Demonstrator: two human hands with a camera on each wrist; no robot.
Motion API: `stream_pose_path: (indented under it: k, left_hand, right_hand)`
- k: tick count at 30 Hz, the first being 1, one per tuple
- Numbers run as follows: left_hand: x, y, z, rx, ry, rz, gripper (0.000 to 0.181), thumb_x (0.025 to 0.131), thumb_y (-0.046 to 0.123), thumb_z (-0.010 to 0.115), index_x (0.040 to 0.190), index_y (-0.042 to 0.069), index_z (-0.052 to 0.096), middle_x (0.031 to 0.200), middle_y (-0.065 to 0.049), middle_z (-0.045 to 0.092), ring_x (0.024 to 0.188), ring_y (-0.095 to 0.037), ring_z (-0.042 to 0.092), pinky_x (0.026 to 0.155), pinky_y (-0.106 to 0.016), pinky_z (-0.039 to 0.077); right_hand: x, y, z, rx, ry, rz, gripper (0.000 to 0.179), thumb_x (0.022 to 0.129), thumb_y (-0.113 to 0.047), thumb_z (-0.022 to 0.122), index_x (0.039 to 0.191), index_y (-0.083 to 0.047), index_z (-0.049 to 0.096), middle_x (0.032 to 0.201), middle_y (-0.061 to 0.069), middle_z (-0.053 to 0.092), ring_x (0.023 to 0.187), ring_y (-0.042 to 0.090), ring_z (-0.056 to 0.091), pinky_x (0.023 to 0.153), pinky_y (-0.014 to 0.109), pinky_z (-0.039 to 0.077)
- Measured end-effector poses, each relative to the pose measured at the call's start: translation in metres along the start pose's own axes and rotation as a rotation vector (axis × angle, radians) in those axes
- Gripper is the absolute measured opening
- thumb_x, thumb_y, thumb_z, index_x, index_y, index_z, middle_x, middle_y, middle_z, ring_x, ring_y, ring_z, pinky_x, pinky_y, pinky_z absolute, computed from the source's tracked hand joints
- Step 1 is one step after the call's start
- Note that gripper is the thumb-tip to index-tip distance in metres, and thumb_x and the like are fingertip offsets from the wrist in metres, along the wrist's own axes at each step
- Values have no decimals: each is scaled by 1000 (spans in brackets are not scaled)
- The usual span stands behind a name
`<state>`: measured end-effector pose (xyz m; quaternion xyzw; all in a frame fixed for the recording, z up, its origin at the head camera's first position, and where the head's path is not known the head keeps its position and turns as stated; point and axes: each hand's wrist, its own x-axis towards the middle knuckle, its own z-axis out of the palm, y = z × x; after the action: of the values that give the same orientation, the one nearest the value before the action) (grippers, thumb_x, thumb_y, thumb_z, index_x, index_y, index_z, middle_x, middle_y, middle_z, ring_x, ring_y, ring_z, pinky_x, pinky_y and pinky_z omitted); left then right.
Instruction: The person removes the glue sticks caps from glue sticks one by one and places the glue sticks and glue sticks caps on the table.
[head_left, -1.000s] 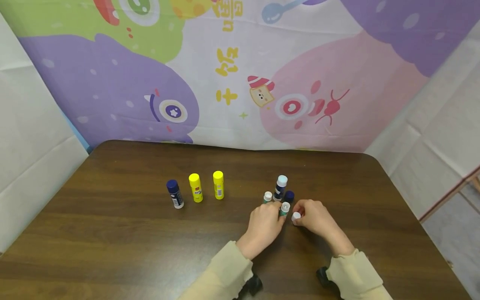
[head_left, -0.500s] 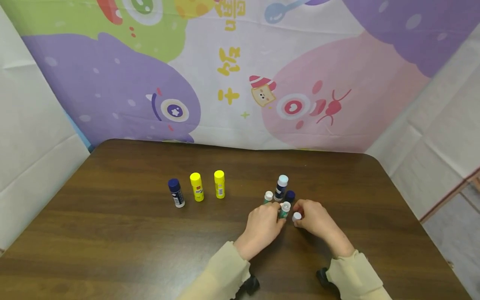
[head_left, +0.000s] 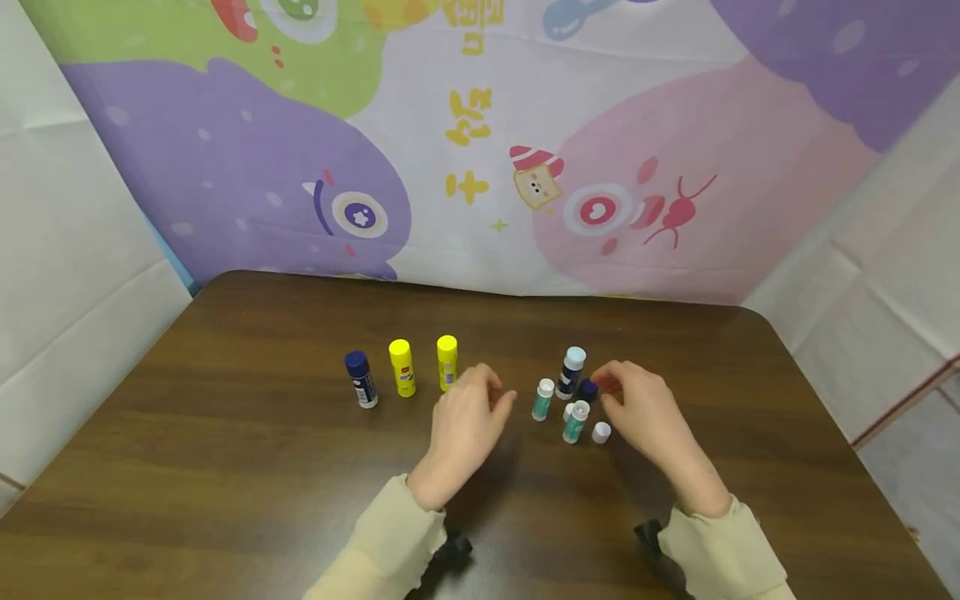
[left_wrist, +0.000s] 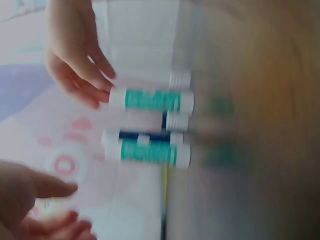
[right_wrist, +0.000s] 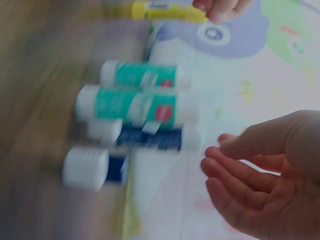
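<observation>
Two green-and-white glue sticks, a rear one [head_left: 542, 402] and a front one [head_left: 575, 423], stand upright without caps right of the table's middle. Behind them is a dark blue glue stick [head_left: 568, 377] with a pale top. Beside these sit a dark blue cap [head_left: 588, 390], a white cap [head_left: 602, 432] and another white cap [head_left: 568, 412], partly hidden by the front stick. My right hand [head_left: 647, 414] hovers by the caps, fingers loosely bent, holding nothing. My left hand [head_left: 461, 429] is raised over the table between the two groups, empty, thumb apart from the fingers.
To the left stand a capped dark blue glue stick [head_left: 362, 379] and two yellow ones, a left one [head_left: 402, 368] and a right one [head_left: 447, 360] close behind my left hand. A printed cloth [head_left: 465, 250] hangs along the brown table's [head_left: 225, 467] back edge.
My left hand has let go of the front green glue stick and moved left. My right hand has released the white cap, now standing on the table, and lifted slightly back.
</observation>
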<state>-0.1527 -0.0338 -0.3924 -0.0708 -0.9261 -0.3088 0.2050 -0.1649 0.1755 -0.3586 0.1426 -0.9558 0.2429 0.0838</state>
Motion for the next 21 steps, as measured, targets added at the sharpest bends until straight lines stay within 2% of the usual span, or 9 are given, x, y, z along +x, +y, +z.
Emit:
stream_pose_path:
  k: [3, 5, 9, 16, 21]
  left_hand:
    - [5, -13, -9, 23, 82, -119, 25, 79, 25, 69, 87, 6, 55, 76, -6, 56, 61, -22, 56, 52, -36, 46]
    - [7, -21, -12, 38, 110, -188, 30, 78, 26, 70, 91, 4, 54, 82, -10, 56, 65, -30, 60, 55, -42, 48]
    - [11, -34, -14, 43, 89, -271, 40, 78, 28, 70, 102, 0, 53, 92, -14, 57, 74, -36, 62, 58, -47, 49]
    - [16, -47, -11, 13, 25, -307, 47, 79, 28, 68, 113, -2, 53, 99, -17, 61, 82, -38, 62, 65, -49, 49]
    - [18, -55, -7, -42, -27, -314, 45, 80, 26, 68, 113, -2, 54, 100, -17, 64, 86, -35, 62, 71, -49, 49]
  right_hand:
    - [8, -17, 2, 25, 36, -39, 18, 78, 3, 57, 94, -2, 64, 89, 9, 64, 77, 22, 60, 69, 38, 49]
    - [14, -30, 5, 48, 36, -60, 17, 80, 1, 57, 94, -4, 64, 90, 7, 64, 77, 20, 59, 69, 36, 49]
    - [27, -51, 14, 94, 12, -90, 14, 82, -4, 59, 95, -6, 64, 89, 4, 64, 78, 17, 59, 70, 33, 49]
    - [54, -80, 43, 151, -43, -124, 14, 83, -6, 62, 97, -6, 64, 90, 5, 64, 78, 16, 60, 70, 28, 50]
    - [71, -93, 59, 166, -70, -120, 24, 83, -7, 62, 108, -5, 61, 101, 8, 63, 91, 20, 61, 78, 32, 50]
